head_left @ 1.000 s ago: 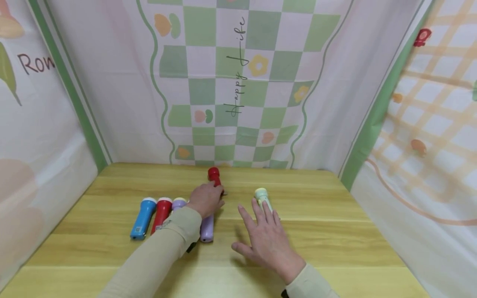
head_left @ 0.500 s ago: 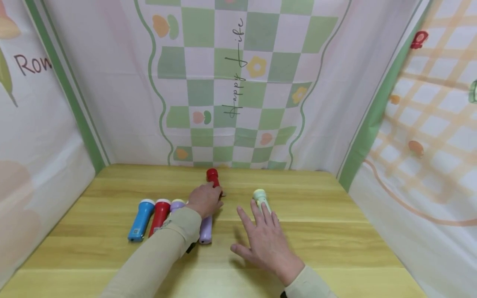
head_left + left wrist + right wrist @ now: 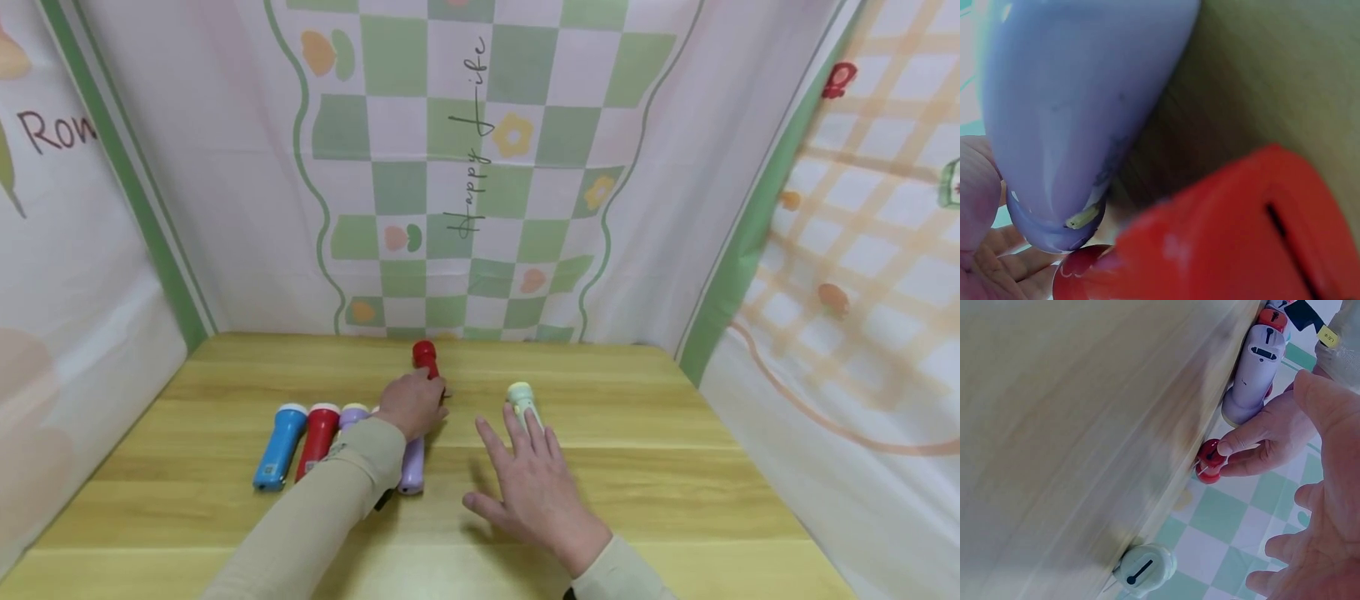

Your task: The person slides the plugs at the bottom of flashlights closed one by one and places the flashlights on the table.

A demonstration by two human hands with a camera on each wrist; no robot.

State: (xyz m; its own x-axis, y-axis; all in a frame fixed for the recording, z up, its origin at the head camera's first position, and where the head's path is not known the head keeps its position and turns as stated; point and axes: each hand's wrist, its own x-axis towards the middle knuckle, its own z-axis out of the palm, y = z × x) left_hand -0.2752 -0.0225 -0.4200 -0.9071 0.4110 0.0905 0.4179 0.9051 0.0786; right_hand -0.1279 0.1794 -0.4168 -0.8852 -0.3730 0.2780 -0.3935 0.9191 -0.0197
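My left hand [image 3: 411,404] pinches the tail of a red flashlight [image 3: 425,357] lying near the table's back edge, its head pointing away from me. In the right wrist view, thumb and fingers of the left hand [image 3: 1275,434] hold that flashlight [image 3: 1210,459]. My right hand [image 3: 536,492] is spread over the table with straight fingers. Its fingertips overlap a mint-green flashlight [image 3: 521,396] in the head view, while the right wrist view shows them apart from that flashlight [image 3: 1144,570]. Close up, the left wrist view shows a purple flashlight [image 3: 1079,106] and a red one [image 3: 1229,244].
Left of the left hand, a blue flashlight [image 3: 281,450], a white-rimmed red one [image 3: 321,433] and a purple one [image 3: 352,414] lie side by side. Another purple flashlight [image 3: 412,468] is partly under the left wrist. Printed cloth [image 3: 247,208] surrounds the wooden table [image 3: 675,500].
The head view has shifted slightly, so the scene sits a little lower and further left. Both hands keep nearly the same pose, the left still holding the red flashlight.
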